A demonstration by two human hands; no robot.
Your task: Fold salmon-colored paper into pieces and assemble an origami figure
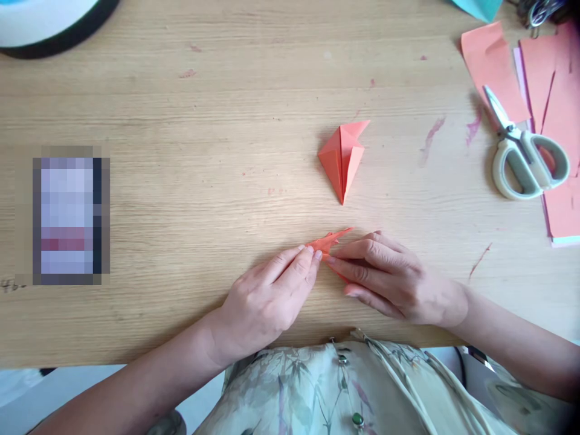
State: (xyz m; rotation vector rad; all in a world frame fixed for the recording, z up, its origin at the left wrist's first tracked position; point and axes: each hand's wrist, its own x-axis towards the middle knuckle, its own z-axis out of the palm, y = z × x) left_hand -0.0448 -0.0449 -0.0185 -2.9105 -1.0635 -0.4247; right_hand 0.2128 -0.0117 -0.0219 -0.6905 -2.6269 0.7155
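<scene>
Both of my hands rest on the wooden table (181, 181) near its front edge, meeting over a small folded piece of orange paper (327, 240). My left hand (267, 296) pinches the paper's left end with fingertips pressed together. My right hand (389, 278) lies over the paper's right part, fingers pressing it down; most of the paper is hidden under them. A second folded orange paper piece (343, 157), kite-shaped with a point toward me, lies free on the table a little beyond my hands.
Grey-handled scissors (521, 151) lie on pink paper sheets (557, 121) at the right edge. A pixelated rectangular object (67, 217) sits at the left. A white round object with a black rim (49, 24) is at the far left corner. Teal paper (478, 7) shows top right.
</scene>
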